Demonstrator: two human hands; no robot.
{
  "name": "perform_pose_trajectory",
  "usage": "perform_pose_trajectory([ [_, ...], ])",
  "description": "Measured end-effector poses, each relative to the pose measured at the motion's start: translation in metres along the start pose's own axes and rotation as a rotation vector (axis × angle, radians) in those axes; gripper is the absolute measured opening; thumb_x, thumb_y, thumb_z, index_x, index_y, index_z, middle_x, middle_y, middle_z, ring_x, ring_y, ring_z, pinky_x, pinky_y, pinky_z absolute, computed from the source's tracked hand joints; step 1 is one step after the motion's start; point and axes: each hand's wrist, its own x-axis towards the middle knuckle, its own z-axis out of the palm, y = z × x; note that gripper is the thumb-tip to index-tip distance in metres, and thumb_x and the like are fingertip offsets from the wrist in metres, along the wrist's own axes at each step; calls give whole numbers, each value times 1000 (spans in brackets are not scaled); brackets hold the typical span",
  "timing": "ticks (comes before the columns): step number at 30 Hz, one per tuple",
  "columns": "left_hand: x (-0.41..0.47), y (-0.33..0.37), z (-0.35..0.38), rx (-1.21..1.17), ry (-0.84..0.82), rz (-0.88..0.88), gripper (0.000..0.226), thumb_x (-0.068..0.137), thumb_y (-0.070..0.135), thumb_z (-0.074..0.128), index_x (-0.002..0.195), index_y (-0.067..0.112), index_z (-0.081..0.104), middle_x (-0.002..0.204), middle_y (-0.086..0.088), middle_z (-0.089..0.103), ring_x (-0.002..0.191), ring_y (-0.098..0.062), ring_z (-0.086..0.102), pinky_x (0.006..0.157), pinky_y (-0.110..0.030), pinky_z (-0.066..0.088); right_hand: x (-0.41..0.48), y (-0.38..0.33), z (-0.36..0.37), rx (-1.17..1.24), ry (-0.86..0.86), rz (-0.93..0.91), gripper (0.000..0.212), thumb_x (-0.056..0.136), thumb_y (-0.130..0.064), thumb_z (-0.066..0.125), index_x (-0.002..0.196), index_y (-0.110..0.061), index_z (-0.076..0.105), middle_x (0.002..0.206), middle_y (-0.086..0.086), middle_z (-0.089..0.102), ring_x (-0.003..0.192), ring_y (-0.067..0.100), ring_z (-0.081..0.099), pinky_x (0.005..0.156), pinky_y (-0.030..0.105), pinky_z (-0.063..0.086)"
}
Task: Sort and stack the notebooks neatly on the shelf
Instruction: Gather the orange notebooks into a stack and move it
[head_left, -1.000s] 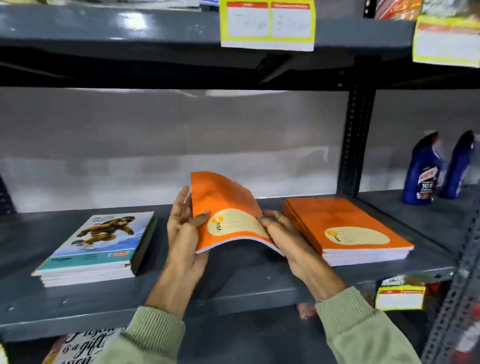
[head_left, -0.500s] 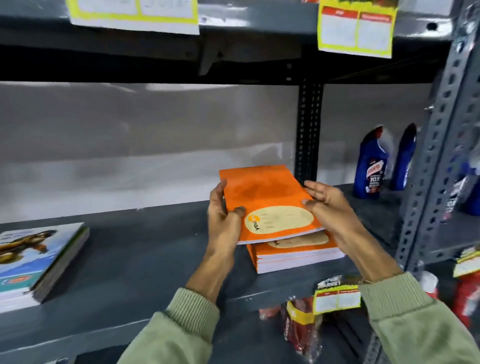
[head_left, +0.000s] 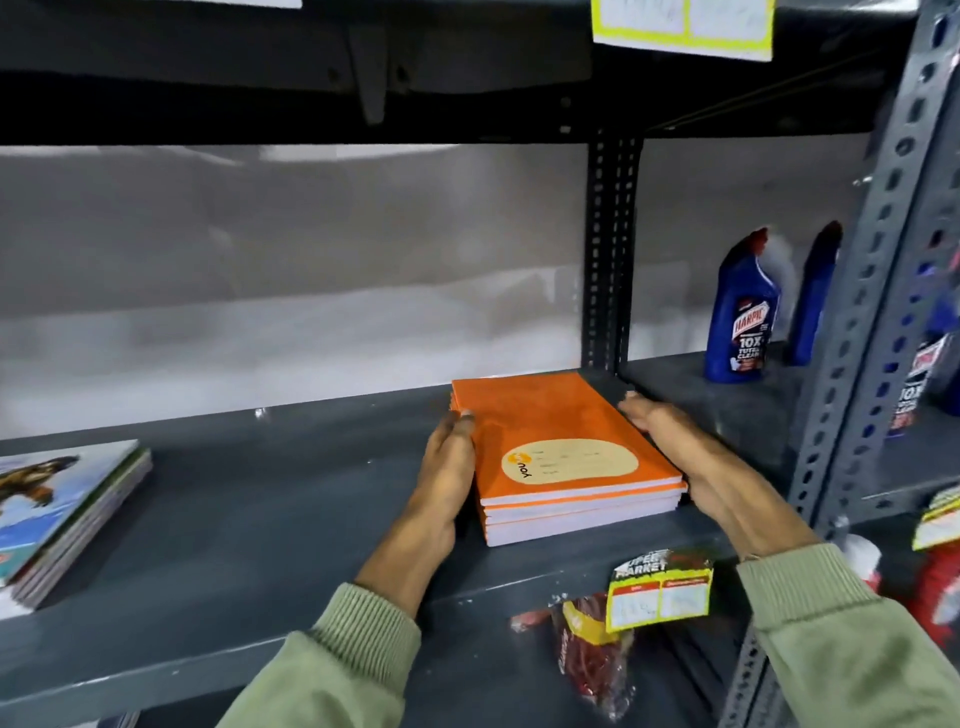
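A stack of orange notebooks (head_left: 550, 415) with a cream oval label lies flat on the grey metal shelf (head_left: 260, 519), near its right end. My left hand (head_left: 447, 478) presses against the stack's left side, thumb tip on the top cover's edge. Against the stack's right side lies my right hand (head_left: 691, 462), fingers stretched along the edge. The stack is clasped between both hands. A second stack of notebooks with an illustrated blue cover (head_left: 62, 509) sits at the shelf's far left.
A perforated upright post (head_left: 608, 249) stands just behind the orange stack. Blue cleaner bottles (head_left: 743, 317) stand on the neighbouring shelf to the right, behind another post (head_left: 872, 312). A yellow price tag (head_left: 660, 592) hangs on the shelf lip above a red packet (head_left: 592, 660).
The orange notebook I held up has come down onto the orange stack. Both hands have dropped from it to the stack's sides. The view has swung right.
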Motion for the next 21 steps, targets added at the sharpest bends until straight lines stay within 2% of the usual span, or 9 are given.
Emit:
perform_pose_trajectory([
  [3,-5,-3,12,35,-46,-33,48,103,40,37,149,30,35,135,-9,64,107,-29,70,95,-47,56,4,7,1,59,-142,39,45,88,-59,51,89,-22,76,90,-1,79,75,18,75,63,29,55],
  [5,-6,-4,14,29,-45,-47,49,103,41,36,151,34,31,140,-9,60,110,-30,69,96,-48,56,6,10,1,115,-175,3,35,89,-58,51,78,-34,75,76,-13,78,71,9,76,59,25,56],
  [7,-7,-3,12,29,-52,-32,45,103,42,37,147,34,35,133,-7,65,103,-27,72,86,-41,61,3,7,1,131,-215,-12,28,89,-56,51,87,-37,71,84,-15,78,80,7,75,69,27,56],
  [9,-12,-2,9,35,-73,8,45,101,47,39,145,35,39,127,-3,69,96,-20,75,71,-28,62,-1,7,-2,171,-258,-18,37,89,-57,52,115,-35,64,116,-9,73,106,13,70,91,36,53],
  [10,-17,-3,5,51,-82,44,48,99,51,43,145,37,39,126,1,70,95,-14,76,70,-23,61,-6,8,-5,187,-256,-41,46,86,-61,54,125,-36,61,129,-7,66,115,13,65,98,38,48],
  [13,-38,-11,-14,170,-102,165,68,79,66,64,141,46,45,135,16,64,114,0,65,101,-29,50,-28,21,-19,69,-210,-265,47,72,-72,64,117,-62,58,134,-24,58,118,-4,57,105,35,37],
  [14,-44,-12,-21,240,-121,187,75,69,69,71,138,46,50,135,19,63,119,3,61,108,-31,45,-35,27,-24,-7,-214,-349,53,72,-69,68,123,-63,54,132,-27,59,120,-6,54,107,35,33],
  [17,-53,-13,-32,456,-155,246,89,48,68,83,130,39,62,137,16,63,120,12,55,110,-25,43,-40,39,-31,-199,-282,-482,69,67,-55,83,131,-50,56,137,-20,61,129,-1,52,110,39,39],
  [21,-56,-16,-24,562,-105,364,82,55,56,77,129,22,64,136,5,62,129,9,46,111,-19,37,-39,40,-30,-351,-236,-552,65,61,-60,83,123,-51,63,150,-16,46,138,-9,35,118,43,28],
])
